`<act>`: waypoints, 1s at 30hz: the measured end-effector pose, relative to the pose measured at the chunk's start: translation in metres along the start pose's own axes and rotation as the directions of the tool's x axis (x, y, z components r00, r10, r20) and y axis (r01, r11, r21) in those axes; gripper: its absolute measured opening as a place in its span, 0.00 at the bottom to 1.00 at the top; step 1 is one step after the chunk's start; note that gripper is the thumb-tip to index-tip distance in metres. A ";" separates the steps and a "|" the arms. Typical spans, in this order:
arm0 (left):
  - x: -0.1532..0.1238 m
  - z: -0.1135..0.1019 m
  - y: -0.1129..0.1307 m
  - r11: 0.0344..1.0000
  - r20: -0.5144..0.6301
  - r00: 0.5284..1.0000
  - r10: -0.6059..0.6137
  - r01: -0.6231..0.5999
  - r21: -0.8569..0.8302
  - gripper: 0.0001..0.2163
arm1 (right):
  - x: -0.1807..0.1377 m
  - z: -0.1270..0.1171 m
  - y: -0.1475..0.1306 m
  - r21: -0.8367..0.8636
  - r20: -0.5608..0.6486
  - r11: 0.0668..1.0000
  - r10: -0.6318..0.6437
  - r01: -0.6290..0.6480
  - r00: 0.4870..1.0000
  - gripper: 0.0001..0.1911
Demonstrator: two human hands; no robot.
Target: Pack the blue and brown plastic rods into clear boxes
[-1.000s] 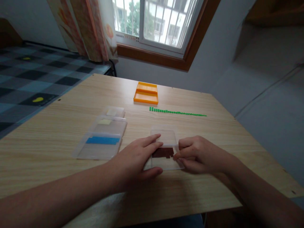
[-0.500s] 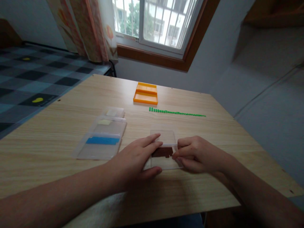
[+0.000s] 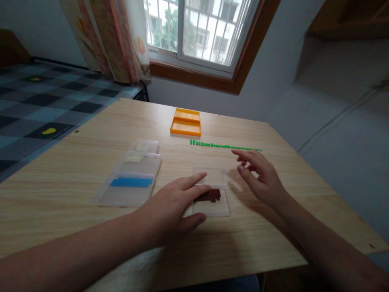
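Note:
A small clear plastic box (image 3: 212, 205) with its lid folded back lies on the wooden table (image 3: 91, 142), and a patch of dark brown pieces (image 3: 209, 196) sits inside it. My left hand (image 3: 173, 202) rests flat against the box's left side, index finger stretched along its hinge and thumb at its near edge. My right hand (image 3: 258, 176) hovers to the right of the box and above the table, fingers loosely spread, with nothing visible between them. Its fingertips point toward a long row of small green pieces (image 3: 225, 144).
An orange tray (image 3: 186, 122) stands at the back of the table. Left of the box lie three clear boxes: one with a blue strip (image 3: 130, 188), one with a pale yellow piece (image 3: 141, 162), and a smaller one (image 3: 147, 146). A window and curtain are behind; a checkered bed is at left.
My right hand has left the box's right edge and lifted away toward the green row, opening its fingers. My left hand has stayed on the box.

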State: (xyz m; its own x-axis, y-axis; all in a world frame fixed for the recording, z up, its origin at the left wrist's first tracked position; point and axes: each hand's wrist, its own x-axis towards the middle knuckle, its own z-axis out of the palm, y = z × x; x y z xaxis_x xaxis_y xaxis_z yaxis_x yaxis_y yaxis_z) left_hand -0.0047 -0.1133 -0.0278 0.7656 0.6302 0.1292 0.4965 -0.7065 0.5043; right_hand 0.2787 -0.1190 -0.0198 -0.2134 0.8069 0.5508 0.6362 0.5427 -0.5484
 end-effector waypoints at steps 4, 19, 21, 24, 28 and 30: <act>0.000 -0.001 0.001 1.000 -0.021 1.000 0.013 -0.013 -0.020 0.29 | 0.000 0.018 0.013 0.117 0.049 0.965 0.229 -0.234 0.972 0.28; -0.002 0.012 -0.006 0.994 -0.221 0.974 -0.047 0.069 0.090 0.43 | 0.005 0.038 0.022 0.173 0.129 0.951 0.236 -0.256 0.963 0.22; -0.002 0.012 -0.007 0.991 -0.261 0.965 -0.030 0.063 0.116 0.46 | 0.006 0.038 0.020 0.179 0.107 0.953 0.229 -0.245 0.968 0.21; -0.002 0.012 -0.007 0.987 -0.302 0.953 -0.004 0.052 0.150 0.51 | 0.006 0.037 0.017 0.187 0.068 0.957 0.212 -0.221 0.975 0.19; -0.002 0.013 -0.007 0.981 -0.347 0.937 0.045 0.024 0.193 0.53 | 0.003 0.035 0.010 0.209 0.000 0.959 0.196 -0.191 0.981 0.15; -0.002 0.014 -0.008 0.978 -0.366 0.928 0.068 0.010 0.206 0.52 | 0.001 0.033 0.006 0.213 -0.027 0.961 0.188 -0.178 0.982 0.12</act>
State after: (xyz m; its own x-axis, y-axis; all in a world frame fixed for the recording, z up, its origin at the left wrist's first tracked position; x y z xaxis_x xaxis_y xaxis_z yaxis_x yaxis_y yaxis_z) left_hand -0.0046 -0.1133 -0.0440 0.5946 0.6548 0.4666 0.5777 -0.7516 0.3185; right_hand 0.2578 -0.1079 -0.0433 -0.0701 0.8880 0.4545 0.4909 0.4273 -0.7592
